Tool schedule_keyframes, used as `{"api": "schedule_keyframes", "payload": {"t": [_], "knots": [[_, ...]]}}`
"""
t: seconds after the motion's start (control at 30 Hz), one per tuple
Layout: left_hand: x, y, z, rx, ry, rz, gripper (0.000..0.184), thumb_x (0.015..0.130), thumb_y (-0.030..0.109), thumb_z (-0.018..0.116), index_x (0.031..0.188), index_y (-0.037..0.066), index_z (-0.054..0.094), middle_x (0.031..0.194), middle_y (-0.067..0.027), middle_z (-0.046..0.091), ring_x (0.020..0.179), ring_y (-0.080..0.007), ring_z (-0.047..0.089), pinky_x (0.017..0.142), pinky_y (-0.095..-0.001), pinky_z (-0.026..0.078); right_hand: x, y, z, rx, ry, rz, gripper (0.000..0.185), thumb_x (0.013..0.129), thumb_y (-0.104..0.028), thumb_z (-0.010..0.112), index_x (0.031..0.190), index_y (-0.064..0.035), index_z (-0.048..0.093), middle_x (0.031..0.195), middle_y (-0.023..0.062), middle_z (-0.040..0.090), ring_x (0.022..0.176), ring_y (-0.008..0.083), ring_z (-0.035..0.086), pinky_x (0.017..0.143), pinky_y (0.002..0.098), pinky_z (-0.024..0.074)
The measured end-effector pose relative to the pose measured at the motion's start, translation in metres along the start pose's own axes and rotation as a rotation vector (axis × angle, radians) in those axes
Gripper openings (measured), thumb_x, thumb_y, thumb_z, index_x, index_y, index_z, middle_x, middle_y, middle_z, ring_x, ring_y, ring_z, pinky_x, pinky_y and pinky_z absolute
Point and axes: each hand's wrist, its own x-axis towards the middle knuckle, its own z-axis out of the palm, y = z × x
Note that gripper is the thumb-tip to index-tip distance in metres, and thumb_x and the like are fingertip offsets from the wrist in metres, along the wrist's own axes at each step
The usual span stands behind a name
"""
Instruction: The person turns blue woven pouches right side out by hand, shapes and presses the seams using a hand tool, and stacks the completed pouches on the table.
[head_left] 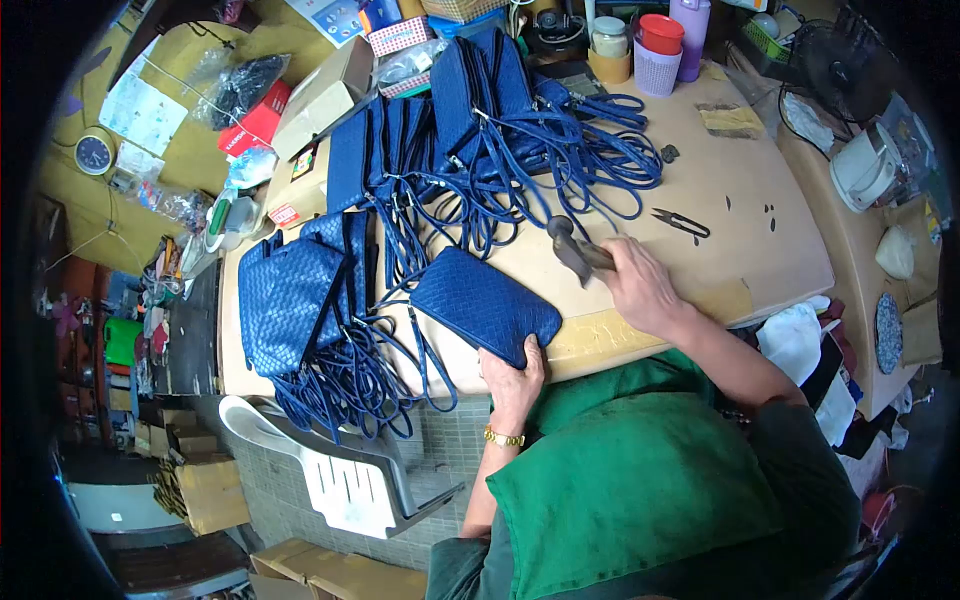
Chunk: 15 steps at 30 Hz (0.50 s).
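A blue woven-pattern pouch lies tilted near the table's front edge. My left hand grips its lower right corner, thumb on top and the other fingers partly hidden beneath. Just right of the pouch, my right hand is wrapped round the handle of a hammer, whose dark metal head is raised or resting close to the tabletop; which one is unclear. Blue pouches with long thin straps are stacked behind. Another pile of woven blue pouches sits to the left, straps hanging over the edge.
On the table, black thread snips lie right of the hammer, with small dark bits beyond. Cups and a purple bottle stand at the back. A white plastic chair is below the left front edge.
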Motion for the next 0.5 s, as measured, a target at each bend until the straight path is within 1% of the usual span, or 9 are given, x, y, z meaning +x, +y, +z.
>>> {"api": "schedule_keyframes", "payload": {"t": [0.07, 0.1, 0.17, 0.23, 0.3, 0.33, 0.37, 0.43, 0.5], "knots": [[0.0, -0.003, 0.002, 0.009, 0.013, 0.073, 0.026, 0.079, 0.012, 0.066, 0.1, -0.003, 0.062, 0.094, -0.0233, 0.062, 0.086, -0.0407, 0.058, 0.078, -0.0468, 0.046, -0.015, -0.007, -0.012, 0.099, -0.126, 0.103, 0.033, 0.093, -0.025, 0.058, 0.112, -0.0005, 0.047, 0.087, 0.0194, 0.059, 0.081, 0.035, 0.061, 0.073, 0.0443, 0.0468], [0.001, -0.003, 0.001, 0.01, 0.013, 0.067, 0.026, 0.079, 0.012, 0.066, 0.1, -0.003, 0.062, 0.094, -0.0233, 0.062, 0.086, -0.0407, 0.058, 0.078, -0.0468, 0.046, -0.016, -0.006, -0.018, 0.1, -0.132, 0.104, 0.033, 0.093, -0.025, 0.058, 0.112, -0.0005, 0.047, 0.087, 0.0194, 0.059, 0.081, 0.035, 0.061, 0.073, 0.0443, 0.0468], [0.004, -0.001, -0.002, 0.039, -0.022, 0.144, 0.028, 0.077, 0.01, 0.066, 0.102, -0.002, 0.061, 0.094, -0.0229, 0.061, 0.085, -0.0412, 0.058, 0.078, -0.0472, 0.046, -0.017, -0.006, -0.028, 0.505, -0.61, 0.357, 0.034, 0.096, -0.025, 0.055, 0.116, 0.0002, 0.046, 0.086, 0.02, 0.059, 0.081, 0.0305, 0.061, 0.072, 0.0418, 0.0461], [0.008, 0.003, -0.004, 0.009, -0.032, 0.132, 0.027, 0.077, 0.01, 0.066, 0.101, -0.002, 0.061, 0.093, -0.0226, 0.061, 0.085, -0.0413, 0.057, 0.078, -0.0473, 0.046, -0.021, -0.016, -0.032, 0.526, -0.587, 0.371, 0.034, 0.097, -0.026, 0.053, 0.119, -0.0003, 0.046, 0.086, 0.0201, 0.059, 0.08, 0.0286, 0.061, 0.072, 0.0404, 0.0459], [0.007, 0.003, -0.004, -0.021, -0.047, 0.106, 0.026, 0.077, 0.01, 0.066, 0.1, -0.002, 0.061, 0.093, -0.0222, 0.061, 0.084, -0.0414, 0.057, 0.078, -0.0475, 0.045, -0.022, -0.029, -0.033, 0.466, -0.249, 0.129, 0.035, 0.096, -0.025, 0.053, 0.119, 0.0001, 0.046, 0.09, 0.023, 0.06, 0.087, 0.0346, 0.062, 0.075, 0.0423, 0.0464], [0.006, 0.0, -0.003, 0.002, -0.045, 0.13, 0.026, 0.076, 0.01, 0.066, 0.099, -0.002, 0.061, 0.091, -0.0224, 0.061, 0.083, -0.0415, 0.057, 0.077, -0.0478, 0.046, -0.019, -0.045, -0.042, 0.316, -0.272, 0.219, 0.036, 0.097, -0.025, 0.051, 0.12, 0.0011, 0.045, 0.096, 0.0256, 0.061, 0.093, 0.0402, 0.061, 0.08, 0.0457, 0.0464], [0.006, -0.002, -0.003, 0.025, -0.045, 0.159, 0.026, 0.076, 0.01, 0.066, 0.098, -0.002, 0.061, 0.09, -0.0225, 0.061, 0.082, -0.0416, 0.057, 0.076, -0.048, 0.046, -0.021, -0.04, -0.034, 0.318, -0.271, 0.223, 0.036, 0.097, -0.025, 0.051, 0.12, 0.0011, 0.045, 0.096, 0.0256, 0.061, 0.093, 0.0402, 0.061, 0.08, 0.0457, 0.0464], [0.003, -0.004, 0.001, 0.018, -0.029, 0.117, 0.026, 0.076, 0.011, 0.066, 0.097, -0.003, 0.061, 0.088, -0.0228, 0.061, 0.081, -0.0418, 0.057, 0.074, -0.0481, 0.046, -0.015, -0.034, -0.021, 0.02, -0.601, 0.161, 0.036, 0.094, -0.022, 0.054, 0.121, 0.0001, 0.045, 0.102, 0.0291, 0.06, 0.096, 0.0471, 0.058, 0.08, 0.049, 0.0467], [0.005, -0.005, 0.004, 0.009, -0.013, 0.078, 0.026, 0.076, 0.011, 0.067, 0.097, -0.003, 0.061, 0.087, -0.0231, 0.061, 0.08, -0.0419, 0.057, 0.073, -0.0483, 0.046, -0.007, -0.034, -0.038, 0.016, -0.684, 0.235, 0.037, 0.095, -0.026, 0.053, 0.119, 0.0009, 0.045, 0.102, 0.0305, 0.059, 0.096, 0.0466, 0.058, 0.08, 0.0517, 0.0454]]}}
